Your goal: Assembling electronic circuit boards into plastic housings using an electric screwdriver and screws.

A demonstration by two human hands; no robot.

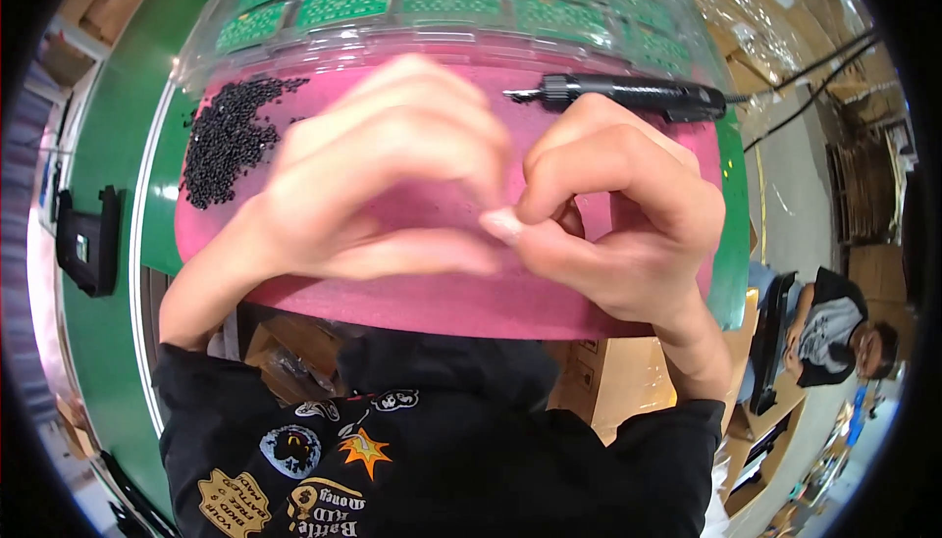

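Note:
Both my hands are raised over a pink mat point(432, 307). My left hand point(383, 175) is smeared by motion; its fingers curve over, and a gap shows between them and the thumb. No held thing can be made out in it. Beside it, my right hand point(628, 209) has thumb and forefinger pressed together in a pinch, and what lies between them is too small or hidden to name. Small black screws point(231, 141) are heaped on the mat's left side. A black electric screwdriver point(628, 95) lies beyond my right hand, its bit pointing left.
Behind the mat, a clear plastic tray point(461, 48) holds several green circuit boards point(343, 3). A cable point(805, 77) runs right from the screwdriver. On the green table point(108, 332) at left is a black plastic housing point(86, 239). At right, a person point(834, 332) sits near cardboard boxes.

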